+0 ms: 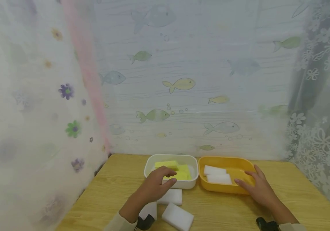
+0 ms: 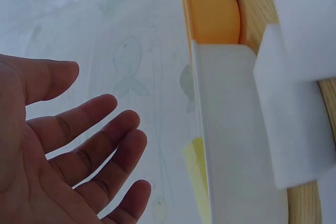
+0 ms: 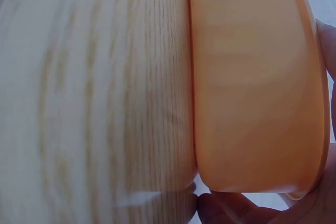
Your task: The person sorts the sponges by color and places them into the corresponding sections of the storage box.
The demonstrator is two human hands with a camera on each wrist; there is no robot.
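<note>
My left hand [image 1: 157, 184] hovers over the front left of a white tub [image 1: 193, 183], fingers loosely bent and apart, holding nothing in the left wrist view. Several yellow sponges [image 1: 166, 164] lie inside that tub. On the right, my right hand [image 1: 259, 190] holds the right end of an orange tub [image 1: 215, 188]. Its thumb and some fingers reach over the rim, while other fingers [image 3: 226, 209] touch the end wall low down in the right wrist view. Two white sponge blocks [image 1: 219, 178] lie in the orange tub's left half.
Three white sponge blocks [image 1: 178, 217] lie on the wooden table [image 1: 113, 183] in front of the white tub, partly behind the left arm. The tubs stand side by side. A fish-patterned curtain [image 1: 182, 128] hangs behind the table, with flowered sheeting [image 1: 38, 128] on the left.
</note>
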